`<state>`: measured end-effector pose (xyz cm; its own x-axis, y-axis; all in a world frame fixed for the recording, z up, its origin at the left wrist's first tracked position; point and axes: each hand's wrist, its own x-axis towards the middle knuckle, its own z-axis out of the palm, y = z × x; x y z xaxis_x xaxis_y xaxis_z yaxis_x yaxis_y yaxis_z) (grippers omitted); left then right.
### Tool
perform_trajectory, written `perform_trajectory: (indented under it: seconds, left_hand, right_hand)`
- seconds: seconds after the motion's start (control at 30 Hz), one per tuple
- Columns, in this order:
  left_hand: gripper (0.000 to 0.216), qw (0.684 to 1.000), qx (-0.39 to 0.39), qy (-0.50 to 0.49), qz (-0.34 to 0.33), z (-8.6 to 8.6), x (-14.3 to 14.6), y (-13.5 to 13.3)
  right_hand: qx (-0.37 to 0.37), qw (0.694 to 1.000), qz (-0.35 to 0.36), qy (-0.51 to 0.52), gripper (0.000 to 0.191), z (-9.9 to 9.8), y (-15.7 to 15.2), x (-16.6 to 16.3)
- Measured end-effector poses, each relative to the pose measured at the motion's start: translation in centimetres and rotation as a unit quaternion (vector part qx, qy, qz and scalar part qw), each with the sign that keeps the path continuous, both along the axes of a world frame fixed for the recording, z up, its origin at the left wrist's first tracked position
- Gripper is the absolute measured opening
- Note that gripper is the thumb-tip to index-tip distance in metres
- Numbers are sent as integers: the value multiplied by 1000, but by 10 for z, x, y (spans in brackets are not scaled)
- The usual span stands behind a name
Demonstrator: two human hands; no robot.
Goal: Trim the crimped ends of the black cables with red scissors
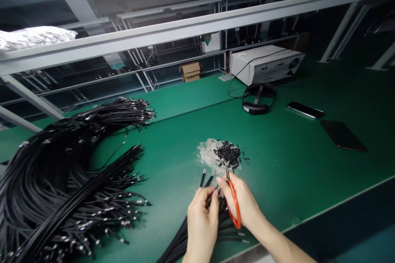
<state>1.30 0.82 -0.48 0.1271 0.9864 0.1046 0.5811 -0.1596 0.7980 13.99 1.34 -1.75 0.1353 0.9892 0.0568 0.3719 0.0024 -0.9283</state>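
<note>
Pinched between thumb and fingers of my left hand point(202, 213) is the end of a black cable, mostly hidden by the fingertips. In my right hand point(243, 199) are scissors with orange-red handles point(236, 207), their blades pointing away from me. My right thumb and fingertips meet the left ones at the cable end. More black cables point(180, 236) run under both hands, some tips showing silvery ends. Just beyond the blades lies a heap of short black sleeve pieces point(228, 153), beside a pile of fine pale strands point(207, 152).
A large bundle of black cables point(55, 164) covers the left of the green table point(173, 144). Toward the back right are a black headset point(257, 102), a white machine point(267, 65), a phone point(305, 109) and a dark flat object point(343, 135). A metal rail point(185, 26) crosses behind.
</note>
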Motion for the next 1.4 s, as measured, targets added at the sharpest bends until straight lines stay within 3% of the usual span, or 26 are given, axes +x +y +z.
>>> perform_trajectory:
  seconds: [0.07, 0.13, 0.23, 0.3, 0.43, 0.57, 0.87, 1.3, 1.4]
  left_hand:
    - [26, 999, 37, 37, 3, -3, 1, -3]
    - [26, 997, 48, 52, 3, -6, 1, -4]
    - [28, 999, 6, 39, 10, -4, 1, -3]
    - [32, 998, -57, 2, 20, -1, 1, 1]
    - [41, 978, -184, -94, 31, 3, -1, 12]
    - [42, 963, -229, -136, 33, 1, -1, 17]
    - [41, 963, -236, -129, 16, -2, 1, 16]
    - [43, 971, -213, -110, -10, -13, 3, 16]
    - [42, 967, -222, -127, -3, -13, 2, 19]
  right_hand:
    - [46, 988, -23, -148, 26, -1, -2, -2]
    - [113, 957, -16, -267, 23, -3, -2, -1]
    - [223, 901, 73, -364, 23, -4, 0, 9]
    - [246, 879, 129, -389, 21, -3, 2, 22]
    - [167, 873, 88, -450, 12, 2, 0, 41]
    - [111, 853, 102, -499, 18, 3, -7, 40]
    - [71, 837, 135, -525, 5, 4, -9, 31]
    - [-14, 834, 215, -508, 19, 16, -1, 38]
    - [-35, 848, 225, -479, 22, 19, 4, 46]
